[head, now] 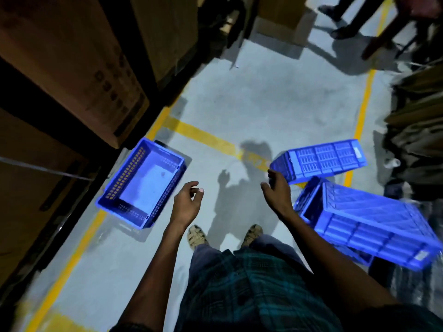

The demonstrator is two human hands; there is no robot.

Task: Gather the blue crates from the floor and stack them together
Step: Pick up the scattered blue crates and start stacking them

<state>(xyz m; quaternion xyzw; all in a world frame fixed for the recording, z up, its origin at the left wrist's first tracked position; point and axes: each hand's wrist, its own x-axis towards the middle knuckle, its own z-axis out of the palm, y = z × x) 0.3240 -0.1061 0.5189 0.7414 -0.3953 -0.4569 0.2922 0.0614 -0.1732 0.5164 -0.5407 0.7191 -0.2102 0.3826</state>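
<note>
Stood on grey concrete floor (263, 104) marked with yellow tape lines (199, 134), both arms out in front. Left hand (185, 204) empty, fingers loosely curled and half open, hovering above the floor just right of the upright blue crate (141, 183). No contact with it. That crate sat open side up at the left, against the foot of the dark shelving (72, 144) loaded with cardboard boxes (72, 68), one corner over the yellow line.

Right hand (278, 192) also empty, fingers spread and open, thumb apart, reached toward the overturned blue crate (321, 160) at upper right. Fingertips seemed just at its near corner; could not tell whether touching. That crate lay bottom up, tilted, across a yellow line.

Third blue crate (369, 221) tipped on its side at the right, open mouth facing left, near the right forearm, just below the overturned one. All three well apart from the left one, none stacked.

Sandalled feet (199, 236) visible between the arms, shadow (239, 188) cast ahead. Other people's legs (345, 17) at top right, blurred.
</note>
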